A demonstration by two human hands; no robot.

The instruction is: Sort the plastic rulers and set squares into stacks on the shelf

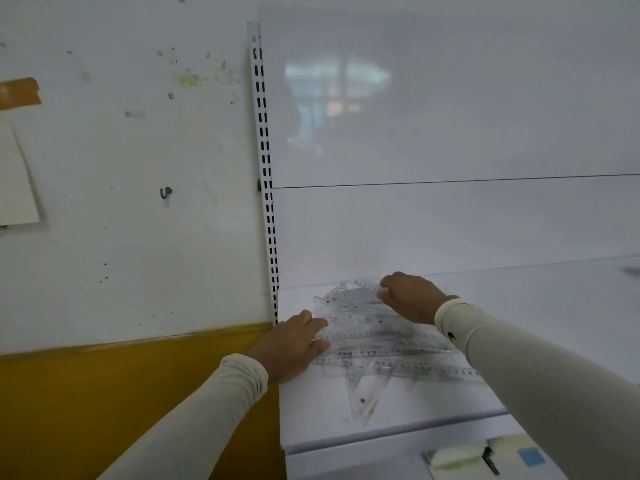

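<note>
A loose pile of clear plastic rulers and set squares (377, 341) lies on the white shelf (554, 306), overlapping at odd angles. One long ruler (433, 368) runs to the right along the pile's near side, and a set square (363, 400) points toward the shelf's front edge. My left hand (294, 344) lies at the pile's left edge with its fingers on the plastic. My right hand (410, 297) is at the pile's far right corner, fingers curled round the edge of a clear piece. The frame is blurred, so single pieces are hard to tell apart.
A slotted metal upright (266, 188) bounds the shelf on the left, with a white and yellow wall (121, 393) beyond it. The shelf's back panel (450, 133) stands close behind the pile. Labels (485, 455) sit on the shelf's front strip below.
</note>
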